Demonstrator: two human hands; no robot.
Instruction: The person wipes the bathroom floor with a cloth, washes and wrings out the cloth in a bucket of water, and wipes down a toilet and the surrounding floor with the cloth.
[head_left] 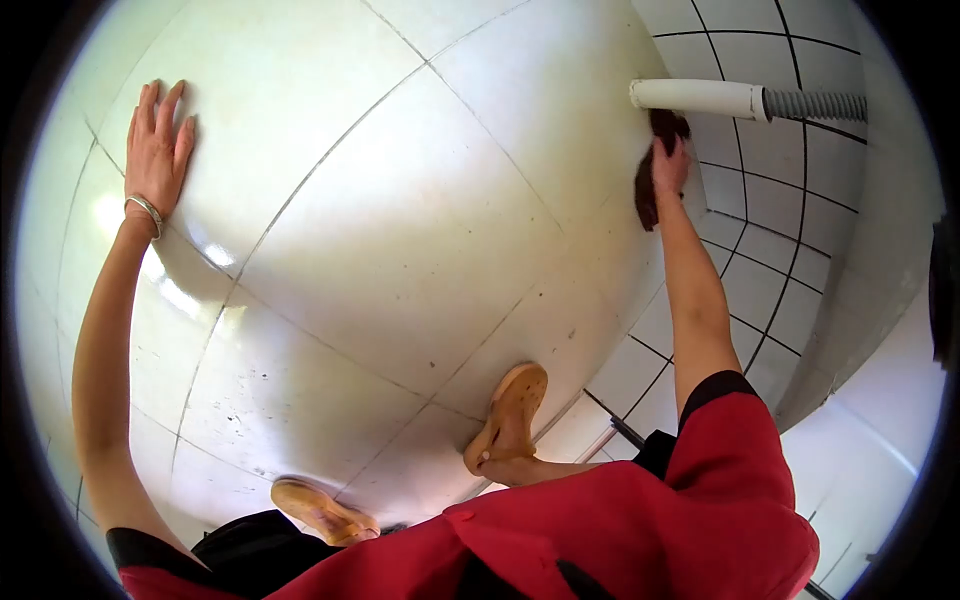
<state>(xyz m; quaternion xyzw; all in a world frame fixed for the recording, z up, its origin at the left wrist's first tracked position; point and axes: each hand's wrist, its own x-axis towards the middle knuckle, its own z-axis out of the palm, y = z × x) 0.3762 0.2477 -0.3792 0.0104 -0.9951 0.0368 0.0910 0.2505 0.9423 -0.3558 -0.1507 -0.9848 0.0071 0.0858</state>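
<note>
My left hand (157,150) lies flat on the pale tiled floor (400,200), fingers stretched out, with a bracelet (145,214) round the wrist. Nothing is in that hand. Over on the right, my right hand (671,168) grips a dark brown cloth (647,195) at the foot of the tiled wall. Part of the cloth bunches up above the fingers, just beneath a white pipe (700,96); the rest hangs along the floor's edge. The fingertips are partly hidden by the cloth.
A grey corrugated hose (815,106) joins the pipe's right end. White wall tiles (770,160) with dark grout rise on the right. My feet in tan clogs (512,415) stand on the floor below, where small dark specks are scattered.
</note>
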